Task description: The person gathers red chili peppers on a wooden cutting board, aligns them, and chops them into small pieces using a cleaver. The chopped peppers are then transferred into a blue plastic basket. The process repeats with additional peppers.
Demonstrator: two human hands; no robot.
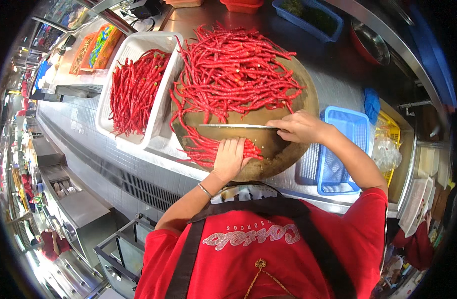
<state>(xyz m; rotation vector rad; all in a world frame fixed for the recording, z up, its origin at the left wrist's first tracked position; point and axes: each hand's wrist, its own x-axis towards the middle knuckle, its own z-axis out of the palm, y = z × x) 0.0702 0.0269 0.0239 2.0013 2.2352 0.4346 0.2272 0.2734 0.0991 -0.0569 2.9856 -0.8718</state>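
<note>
A large heap of long red chili peppers [236, 71] covers the far part of a round chopping board [265, 164]. Near the board's front edge, my left hand [230, 157] lies over a smaller bundle of red chilies [198, 149], fingers pressed on it. My right hand [297, 127] holds a knife [237, 126], seen almost edge-on, its blade pointing left between the heap and the bundle. The handle is hidden in my fist. Left of the board, a white plastic basket [103, 108] holds more red chilies [136, 93].
Blue plastic baskets [344, 149] stand right of the board on the steel counter [333, 86]. Behind are another blue basket [310, 22] and a metal bowl [370, 43]. A yellow crate [393, 127] is far right. Orange trays [101, 48] stand far left. People are at both lower sides.
</note>
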